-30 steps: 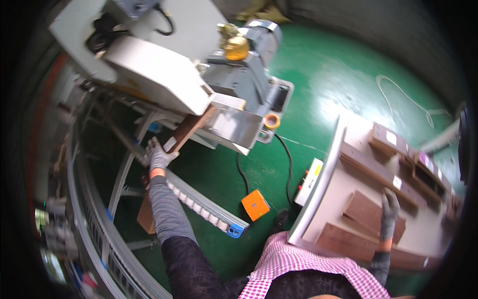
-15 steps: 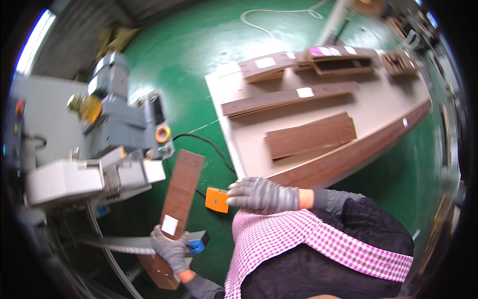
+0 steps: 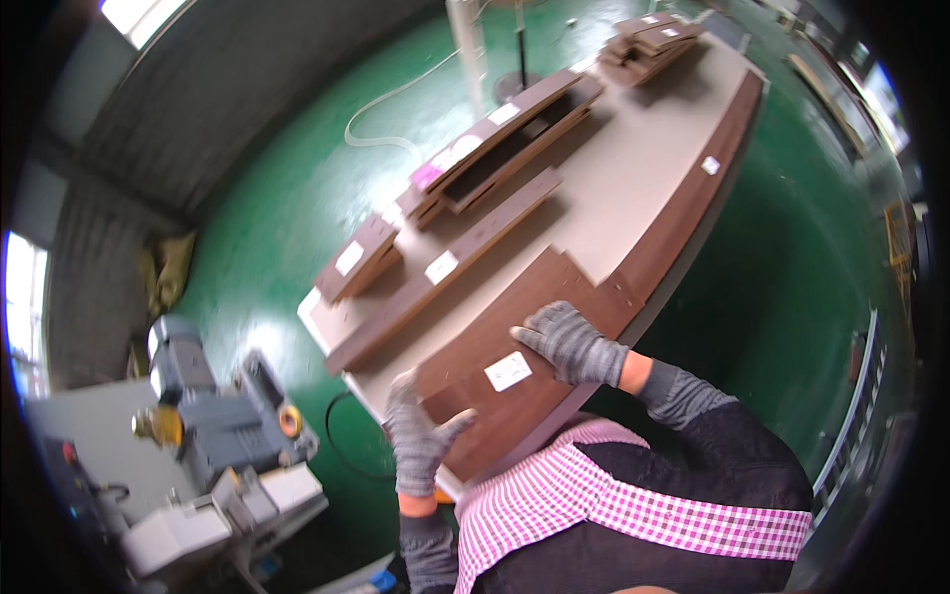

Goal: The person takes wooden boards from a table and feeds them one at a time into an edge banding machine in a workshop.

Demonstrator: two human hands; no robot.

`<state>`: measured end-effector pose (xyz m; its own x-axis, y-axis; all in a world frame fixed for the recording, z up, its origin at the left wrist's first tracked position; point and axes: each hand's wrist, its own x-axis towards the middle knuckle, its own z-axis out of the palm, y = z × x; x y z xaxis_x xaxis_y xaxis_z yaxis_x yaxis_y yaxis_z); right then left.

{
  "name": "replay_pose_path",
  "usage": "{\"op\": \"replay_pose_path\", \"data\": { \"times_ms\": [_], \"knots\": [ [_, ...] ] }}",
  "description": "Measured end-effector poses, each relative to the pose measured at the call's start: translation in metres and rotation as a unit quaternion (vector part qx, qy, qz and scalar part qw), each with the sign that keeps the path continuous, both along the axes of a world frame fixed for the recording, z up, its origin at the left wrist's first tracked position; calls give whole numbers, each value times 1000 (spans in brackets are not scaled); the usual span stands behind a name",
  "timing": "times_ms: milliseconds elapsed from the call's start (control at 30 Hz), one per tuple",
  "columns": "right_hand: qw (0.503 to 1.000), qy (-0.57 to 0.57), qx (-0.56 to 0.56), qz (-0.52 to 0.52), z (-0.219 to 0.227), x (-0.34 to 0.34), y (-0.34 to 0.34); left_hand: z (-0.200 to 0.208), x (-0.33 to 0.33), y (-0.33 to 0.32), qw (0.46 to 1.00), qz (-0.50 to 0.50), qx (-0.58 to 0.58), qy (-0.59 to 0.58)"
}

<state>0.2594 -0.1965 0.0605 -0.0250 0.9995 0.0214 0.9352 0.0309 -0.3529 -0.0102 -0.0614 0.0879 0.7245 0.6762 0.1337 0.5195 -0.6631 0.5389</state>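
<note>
A brown board with a white label lies on the near-left part of the pale table, among other brown boards. My left hand, in a grey knit glove, is at the board's left end. Its fingers reach upward along the edge, and its thumb stretches out over the surface. Also gloved in grey, my right hand rests on the boards just right of the label, its fingers lying over the top. The boards' undersides are hidden.
The pale table also carries a long narrow board, a short stack, a longer stack and a far pile. At lower left stands a grey machine with a motor; a black cable runs between.
My view has swung right toward the table. The labelled board in my left hand has come from beside the machine onto the table. My right hand has moved onto the boards.
</note>
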Motion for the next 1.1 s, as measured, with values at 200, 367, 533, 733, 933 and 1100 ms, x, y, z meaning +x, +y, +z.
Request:
{"op": "replay_pose_path", "data": {
  "times_ms": [200, 367, 533, 733, 933, 1100],
  "knots": [
    [930, 32, -13, -365, 0, 116, -144, -83, 42, 22, 995, 52, 84, -22],
    [788, 321, 89, -517, 9, 159, -216, -125, 135, 16, 948, -76, 28, 309],
    [588, 608, 238, -477, 60, 162, -243, -124, 150, 25, 935, -122, -51, 329],
    [593, 570, 278, -495, 52, 248, -242, -125, 145, 6, 943, -155, 27, 293],
    [684, 392, 393, -474, 65, 513, -185, -149, 173, 4, 929, -13, 8, 369],
    [583, 514, 401, -485, 14, 729, -83, -118, 220, -11, 849, 110, -47, 514]
  ]
}}
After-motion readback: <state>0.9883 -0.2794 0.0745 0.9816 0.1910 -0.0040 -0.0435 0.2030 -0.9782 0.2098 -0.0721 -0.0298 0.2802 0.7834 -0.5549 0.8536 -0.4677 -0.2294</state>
